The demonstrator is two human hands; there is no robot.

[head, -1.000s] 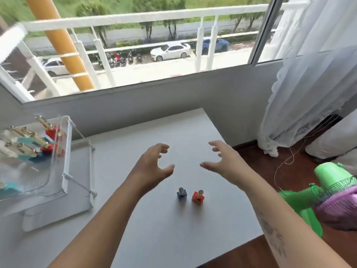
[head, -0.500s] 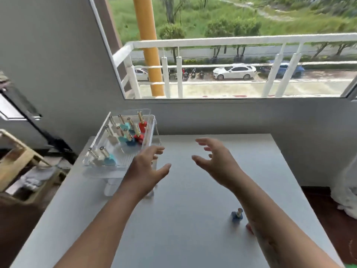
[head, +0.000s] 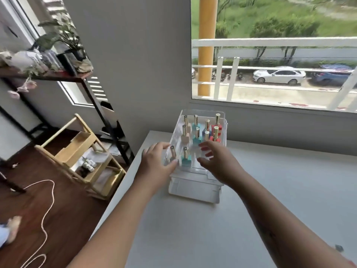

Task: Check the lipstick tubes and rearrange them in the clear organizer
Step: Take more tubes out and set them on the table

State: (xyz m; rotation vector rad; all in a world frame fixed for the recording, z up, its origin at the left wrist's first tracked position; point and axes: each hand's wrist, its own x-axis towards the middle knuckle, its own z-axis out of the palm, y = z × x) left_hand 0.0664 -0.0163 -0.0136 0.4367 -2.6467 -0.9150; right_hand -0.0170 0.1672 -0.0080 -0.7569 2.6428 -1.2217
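Your work surface is a plain white table [head: 212,229] that fills the lower centre and right of the frame, its far edge against the grey wall below the window. Directly on it, at upper centre, stands the clear organizer [head: 195,192]. A small dark object [head: 339,248], blurred, lies at lower right.

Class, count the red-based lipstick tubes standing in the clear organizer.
2, both in the clear organizer's far right corner: one at the back, one just in front. Hands may hide others.
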